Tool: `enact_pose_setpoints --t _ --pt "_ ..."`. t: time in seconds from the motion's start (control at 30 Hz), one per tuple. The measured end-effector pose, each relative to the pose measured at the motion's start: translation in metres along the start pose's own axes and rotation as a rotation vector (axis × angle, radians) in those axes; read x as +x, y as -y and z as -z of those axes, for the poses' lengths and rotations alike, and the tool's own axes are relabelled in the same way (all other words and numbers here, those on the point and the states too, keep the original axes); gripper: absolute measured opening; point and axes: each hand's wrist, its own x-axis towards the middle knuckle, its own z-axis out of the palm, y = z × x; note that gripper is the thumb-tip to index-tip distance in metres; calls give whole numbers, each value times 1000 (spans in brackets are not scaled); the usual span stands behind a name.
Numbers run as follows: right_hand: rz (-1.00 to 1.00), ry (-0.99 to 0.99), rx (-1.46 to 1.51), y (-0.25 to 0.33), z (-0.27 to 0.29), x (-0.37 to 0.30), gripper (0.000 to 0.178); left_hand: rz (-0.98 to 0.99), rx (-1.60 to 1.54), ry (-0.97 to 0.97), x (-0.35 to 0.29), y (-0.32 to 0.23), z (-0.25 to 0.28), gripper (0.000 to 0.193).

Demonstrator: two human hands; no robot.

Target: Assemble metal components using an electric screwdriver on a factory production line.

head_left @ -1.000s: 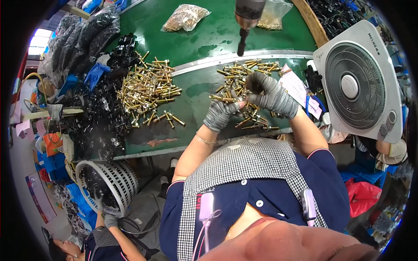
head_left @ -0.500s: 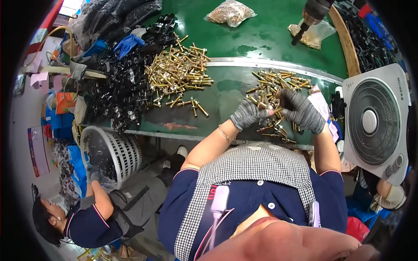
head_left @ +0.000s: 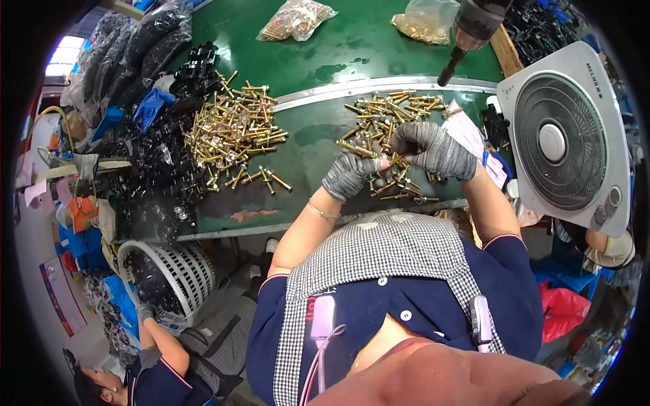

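Observation:
Both my hands wear grey knit gloves with bare fingertips and meet over the right-hand pile of brass-coloured bolts (head_left: 386,108) on the green table. My left hand (head_left: 351,174) is closed, with bolts lying along its fingers and its bare thumb tip pointing right. Facing it, my right hand (head_left: 439,150) has its fingers curled down and pinched at a bolt (head_left: 397,160) between the two hands. Fingers and pile partly hide this bolt. More loose bolts lie under and beside my hands. A larger bolt pile (head_left: 237,132) sits to the left.
Black parts (head_left: 152,159) heap at the table's left, near a blue glove (head_left: 154,107). Bagged bolts (head_left: 296,20) lie at the back. A power driver (head_left: 467,40) hangs above; a fan (head_left: 562,139) stands right. A co-worker (head_left: 159,352) reaches into a white basket (head_left: 193,271) lower left.
The view has shifted, so the table and piles sit farther left in the picture. My hands stay together over the right pile, still working at bolts.

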Motion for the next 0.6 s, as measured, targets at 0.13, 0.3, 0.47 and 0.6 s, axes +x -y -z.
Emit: enact_pose_setpoints --t 0.13,0.3,0.47,0.6 --pt "-45 34 66 5 7 -3 23 221 -196 -26 2 12 14 32" --pt "109 -202 -383 18 -1 7 21 236 -47 -142 3 11 15 29" --pt "152 -170 -415 19 -26 28 27 144 350 -80 1 -7 -5 28" --pt "40 -155 -116 17 -24 23 24 -46 190 -62 -15 -12 -7 29"
